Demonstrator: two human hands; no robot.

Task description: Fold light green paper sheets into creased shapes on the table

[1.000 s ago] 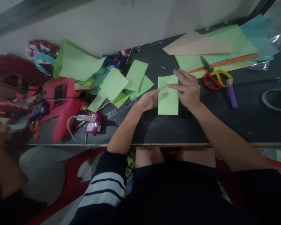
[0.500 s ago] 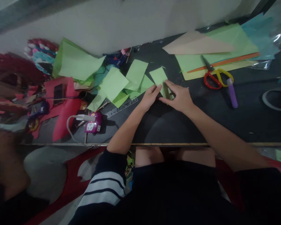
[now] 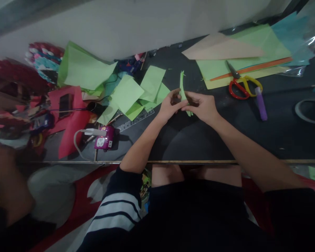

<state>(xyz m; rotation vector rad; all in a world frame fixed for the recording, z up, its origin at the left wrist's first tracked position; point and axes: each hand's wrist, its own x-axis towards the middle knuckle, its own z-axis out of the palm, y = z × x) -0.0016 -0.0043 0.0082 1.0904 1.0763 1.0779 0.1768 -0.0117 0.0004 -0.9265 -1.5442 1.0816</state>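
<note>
A thin stack of green paper (image 3: 182,88) stands nearly edge-on above the dark table. My left hand (image 3: 170,106) pinches it from the left, with the thumb across its near side. From the right, my right hand (image 3: 202,106) grips the same paper between thumb and fingers. Several green paper pieces (image 3: 128,93) lie overlapping to the left of my hands. Beneath them, a clear ruler (image 3: 136,120) sticks out. To the right rest scissors (image 3: 238,87) with one red and one yellow handle, beside a purple glue stick (image 3: 261,105).
Coloured sheets (image 3: 252,45) lie at the back right, with a tape roll (image 3: 311,111) at the far right. A purple power adapter (image 3: 104,138) with a cable sits near the table's front edge (image 3: 194,161). Another person's arm (image 3: 9,175) is at the left.
The green paper in my hands has turned from showing its flat face to nearly edge-on. My left fingers have moved slightly right along it. The other person's hand has shifted a little.
</note>
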